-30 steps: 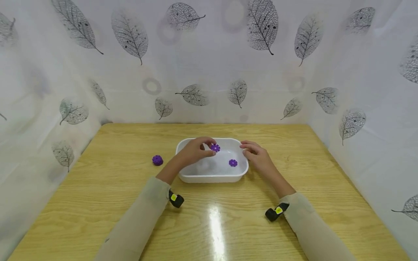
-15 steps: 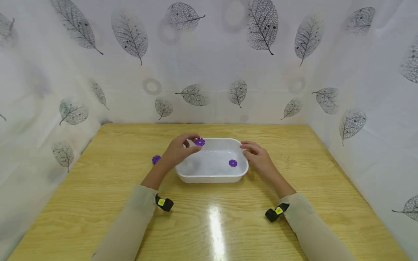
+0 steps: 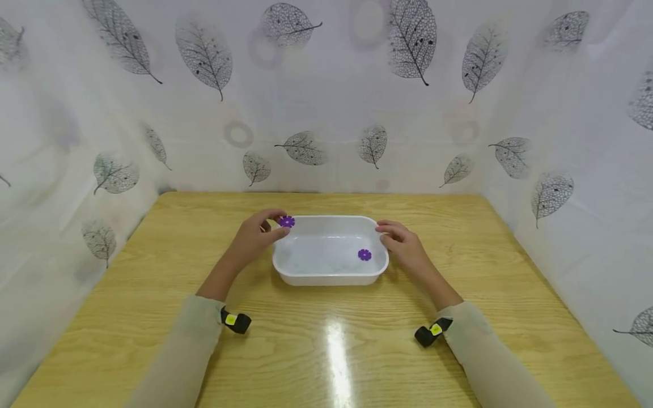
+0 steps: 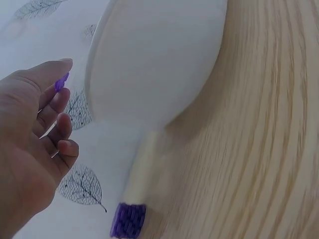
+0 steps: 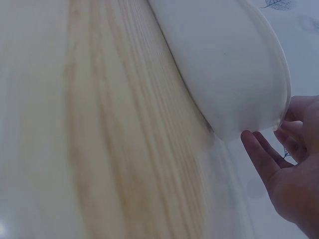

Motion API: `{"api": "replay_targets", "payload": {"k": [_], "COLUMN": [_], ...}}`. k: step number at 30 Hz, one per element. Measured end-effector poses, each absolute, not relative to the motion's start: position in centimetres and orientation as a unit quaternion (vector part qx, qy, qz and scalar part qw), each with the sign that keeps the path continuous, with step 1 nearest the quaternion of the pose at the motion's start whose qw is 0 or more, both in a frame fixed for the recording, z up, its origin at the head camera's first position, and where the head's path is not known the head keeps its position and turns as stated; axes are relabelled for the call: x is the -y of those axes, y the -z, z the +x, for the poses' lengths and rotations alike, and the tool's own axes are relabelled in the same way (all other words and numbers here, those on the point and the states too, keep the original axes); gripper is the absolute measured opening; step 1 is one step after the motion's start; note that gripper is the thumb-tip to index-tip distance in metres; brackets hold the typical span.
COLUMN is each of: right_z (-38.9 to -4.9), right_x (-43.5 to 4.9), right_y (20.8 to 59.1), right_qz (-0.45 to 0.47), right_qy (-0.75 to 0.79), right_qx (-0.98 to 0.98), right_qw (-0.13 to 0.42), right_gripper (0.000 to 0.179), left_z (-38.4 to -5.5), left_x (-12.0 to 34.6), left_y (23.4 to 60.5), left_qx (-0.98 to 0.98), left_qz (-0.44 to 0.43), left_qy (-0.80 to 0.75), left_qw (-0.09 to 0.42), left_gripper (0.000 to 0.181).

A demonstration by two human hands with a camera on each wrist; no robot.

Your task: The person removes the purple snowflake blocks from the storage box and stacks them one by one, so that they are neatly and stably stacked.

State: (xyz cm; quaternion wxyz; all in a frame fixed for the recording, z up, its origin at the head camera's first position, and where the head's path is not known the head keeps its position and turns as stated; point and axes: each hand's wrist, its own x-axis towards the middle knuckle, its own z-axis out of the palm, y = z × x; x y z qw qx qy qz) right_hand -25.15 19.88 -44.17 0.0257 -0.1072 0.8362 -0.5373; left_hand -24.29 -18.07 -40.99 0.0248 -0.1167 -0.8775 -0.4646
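Observation:
Above the tray's far left corner, my left hand [image 3: 253,238] pinches a purple snowflake building disc [image 3: 287,221] between thumb and fingertips. In the left wrist view, only a sliver of that disc shows between the fingers. The white tray [image 3: 326,280] lies in front of me, with another purple snowflake disc [image 3: 364,255] inside it towards the right. My right hand [image 3: 405,245] holds the tray's right rim, as the right wrist view also shows. A stack of purple discs [image 4: 128,220] stands left of the tray; in the head view my left hand and forearm hide it.
The tray sits on a wood-grain table [image 3: 433,374]. White curtains with a leaf print [image 3: 326,96] hang behind the table and along both sides. Each sleeve carries a black wrist camera, one on the left [image 3: 237,323] and one on the right [image 3: 432,332].
My left hand has moved left with the pinched disc, from over the tray's middle to its far left corner, covering the stack. The right hand and the tray have stayed put.

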Motion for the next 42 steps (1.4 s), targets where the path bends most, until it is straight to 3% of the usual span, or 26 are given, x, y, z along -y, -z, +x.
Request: {"api": "replay_targets", "payload": {"k": [8, 21, 42], "right_z": [-25.4, -25.1, -25.2], "right_x": [-19.8, -19.7, -19.7], "right_y": [44.3, 44.2, 44.2], "right_qz": [-0.104, -0.101, -0.105], "right_qy": [0.545, 0.541, 0.534], "right_qx": [-0.832, -0.835, -0.839], "right_qw": [0.030, 0.026, 0.021], "right_gripper": [0.035, 0.034, 0.033], "left_z": [-23.7, -22.4, -22.5], "left_x": [21.4, 26.4, 27.5], "left_y": [41.5, 43.4, 44.4], "left_qx": [0.886, 0.904, 0.918], "left_qz": [-0.101, -0.059, -0.078], "left_qy": [0.452, 0.422, 0.384], "left_qw": [0.027, -0.030, -0.060], "left_gripper": [0.052, 0.060, 0.051]}}
